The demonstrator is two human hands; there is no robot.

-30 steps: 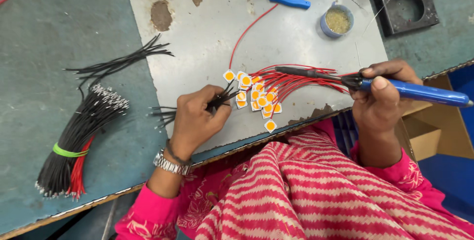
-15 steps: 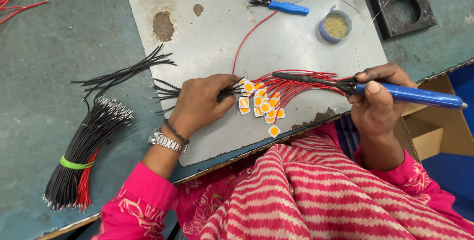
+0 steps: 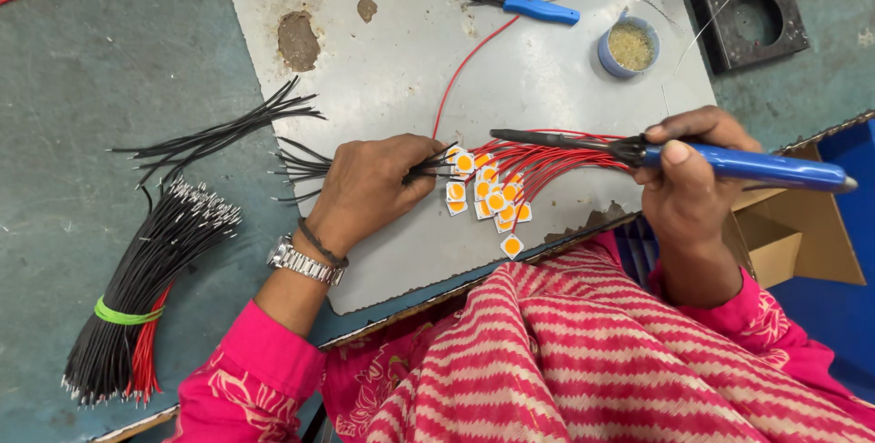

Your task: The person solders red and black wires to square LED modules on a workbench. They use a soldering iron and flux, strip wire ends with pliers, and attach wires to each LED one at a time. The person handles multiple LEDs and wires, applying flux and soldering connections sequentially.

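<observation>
Gripped between the thumb and fingers of the left hand (image 3: 369,190) are a few thin black wires (image 3: 301,168), their free ends fanned out to the left while the pinched ends are held against the cluster of small square white chips with orange centres (image 3: 488,197). A blue-handled soldering iron (image 3: 729,165) is held closed in the right hand (image 3: 688,192), pen-fashion, its dark tip laid leftward over the red wires (image 3: 547,156) already joined to the chips. For a sound joint, it is judged that the wire end should be kept still and flat on its pad and the tip touched to pad and wire together, only briefly. All of this lies on a worn grey metal sheet (image 3: 383,60) near its front edge. Farther back, a small round blue pot (image 3: 628,46) is seen, filled with a yellowish granular or pasty substance, probably flux. Blue-handled cutters (image 3: 524,1) lie beside it. On the green surface (image 3: 109,69) to the left, a banded bundle of black and red wires (image 3: 137,297) is laid, and an open cardboard box (image 3: 802,233) sits at the right; its contents cannot be made out.
</observation>
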